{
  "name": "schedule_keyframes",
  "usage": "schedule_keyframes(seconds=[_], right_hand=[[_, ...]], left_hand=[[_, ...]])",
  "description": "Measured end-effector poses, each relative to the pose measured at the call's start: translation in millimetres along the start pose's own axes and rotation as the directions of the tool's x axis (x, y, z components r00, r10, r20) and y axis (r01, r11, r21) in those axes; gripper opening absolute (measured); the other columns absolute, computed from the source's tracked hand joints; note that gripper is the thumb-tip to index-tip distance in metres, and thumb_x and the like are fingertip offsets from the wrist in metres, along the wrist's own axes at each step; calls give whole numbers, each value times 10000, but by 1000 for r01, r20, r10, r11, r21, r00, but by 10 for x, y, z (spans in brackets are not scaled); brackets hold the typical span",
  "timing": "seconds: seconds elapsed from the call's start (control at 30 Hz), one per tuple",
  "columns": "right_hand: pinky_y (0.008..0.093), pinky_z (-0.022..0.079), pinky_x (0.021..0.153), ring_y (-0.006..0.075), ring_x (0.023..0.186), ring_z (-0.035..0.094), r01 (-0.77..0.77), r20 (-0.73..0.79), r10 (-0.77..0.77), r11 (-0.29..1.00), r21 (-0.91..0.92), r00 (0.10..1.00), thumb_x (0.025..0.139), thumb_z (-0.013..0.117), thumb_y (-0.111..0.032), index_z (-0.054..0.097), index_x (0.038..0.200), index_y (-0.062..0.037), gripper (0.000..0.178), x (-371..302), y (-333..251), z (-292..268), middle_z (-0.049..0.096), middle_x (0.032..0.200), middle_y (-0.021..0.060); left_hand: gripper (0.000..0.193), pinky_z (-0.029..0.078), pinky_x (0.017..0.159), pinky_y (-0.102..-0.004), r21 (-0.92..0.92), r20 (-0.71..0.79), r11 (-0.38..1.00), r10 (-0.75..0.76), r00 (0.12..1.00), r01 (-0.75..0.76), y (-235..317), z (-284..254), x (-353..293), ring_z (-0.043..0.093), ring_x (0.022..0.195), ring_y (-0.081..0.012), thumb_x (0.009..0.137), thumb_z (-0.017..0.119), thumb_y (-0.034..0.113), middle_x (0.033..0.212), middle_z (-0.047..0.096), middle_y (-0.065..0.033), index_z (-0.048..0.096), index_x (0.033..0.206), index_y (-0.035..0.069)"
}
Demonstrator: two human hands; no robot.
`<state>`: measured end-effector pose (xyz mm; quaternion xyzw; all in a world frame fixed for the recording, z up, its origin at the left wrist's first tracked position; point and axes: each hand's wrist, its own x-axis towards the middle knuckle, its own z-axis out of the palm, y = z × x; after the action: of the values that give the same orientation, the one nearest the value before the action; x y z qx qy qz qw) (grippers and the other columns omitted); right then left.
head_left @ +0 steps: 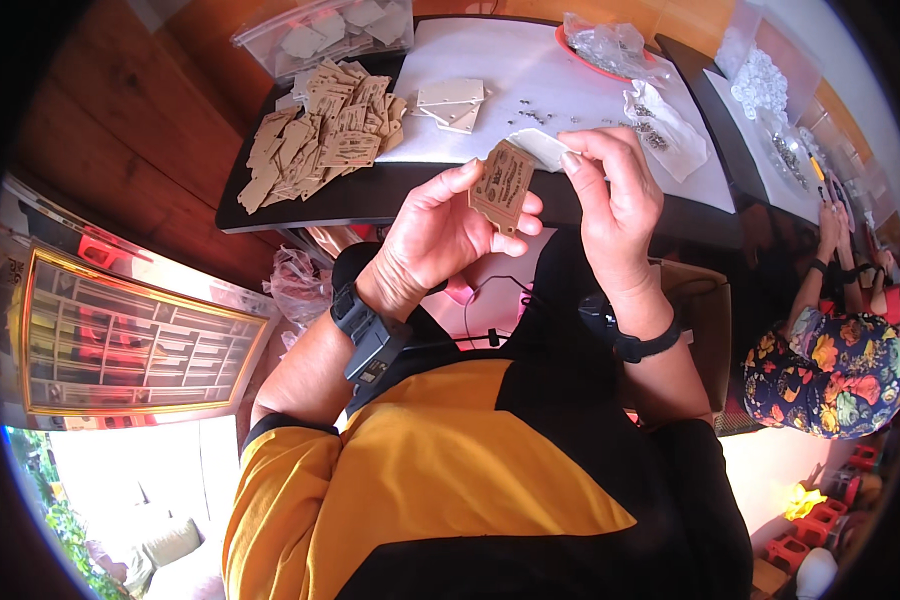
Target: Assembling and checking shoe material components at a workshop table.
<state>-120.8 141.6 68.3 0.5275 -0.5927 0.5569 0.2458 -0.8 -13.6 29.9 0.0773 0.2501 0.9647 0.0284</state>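
Note:
Over the table's near edge, my left hand (425, 235) holds a brown printed card (503, 187) between thumb and fingers, its face tilted toward me. My right hand (618, 195) pinches a whitish card (540, 149) by its right end. The two cards meet or overlap near the middle; whether they are joined I cannot tell. To the left on the table lies a big loose heap of similar brown cards (355, 147). A small stack of pale cards (452, 103) sits beyond my hands. Small metal pieces (535, 116) are scattered right of that stack.
A clear bin (320, 42) of pale cards stands behind the heap. Back right, a red tray (567, 50) holds a plastic bag. White crumpled plastic (675, 140) with metal pieces lies at the sheet's right side. At far right another person in a flowered garment (825, 375) works.

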Motion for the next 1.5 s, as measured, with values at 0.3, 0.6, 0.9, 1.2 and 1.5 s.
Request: schedule_keyframes(seconds=[0.3, 0.6, 0.9, 1.2, 1.5], right_hand=[[259, 484, 659, 134, 756, 580, -95, -106, 107, 989, 115, 989, 864, 657, 64, 622, 959, 3, 118, -164, -23, -13, 598, 924, 65], [237, 468, 628, 145, 739, 638, -423, -103, 603, 661, 620, 791, 902, 638, -12, 643, 1036, 13, 137, -187, 74, -133, 664, 882, 71], [247, 458, 607, 181, 722, 647, -471, -38, 676, 550, 689, 736, 911, 613, -24, 636, 1020, 14, 118, -182, 100, -169, 666, 868, 89], [279, 447, 584, 216, 707, 641, -573, 185, 754, 290, 767, 630, 919, 580, -33, 610, 1012, 3, 104, -228, 112, -62, 636, 822, 93], [260, 448, 571, 194, 688, 638, -570, 69, 783, 386, 725, 618, 924, 587, -32, 607, 1001, 5, 88, -205, 74, 2, 642, 833, 95]], left_hand=[[327, 540, 770, -433, 135, -100, 984, 126, 987, -112, 6, -9, 97, 636, 887, -244, 925, 661, 206, 1003, 667, -76, 562, 1217, 98], [183, 488, 793, -454, 187, -392, 969, 225, 892, -163, 58, 143, 116, 628, 930, -211, 950, 622, 241, 997, 654, -24, 600, 1102, 141], [272, 508, 649, -294, 668, -418, 701, 631, 653, -250, 163, 145, 150, 654, 846, -157, 926, 618, 107, 1035, 656, -47, 599, 1196, 77], [215, 582, 675, -386, 507, -434, 785, 589, 682, -356, 99, 259, 224, 659, 931, -229, 953, 528, 98, 1072, 632, -91, 545, 1164, 56], [196, 548, 786, -375, 475, -422, 818, 535, 732, -324, -70, 157, 176, 622, 931, -245, 986, 495, 140, 1071, 612, -122, 557, 1106, -2]])
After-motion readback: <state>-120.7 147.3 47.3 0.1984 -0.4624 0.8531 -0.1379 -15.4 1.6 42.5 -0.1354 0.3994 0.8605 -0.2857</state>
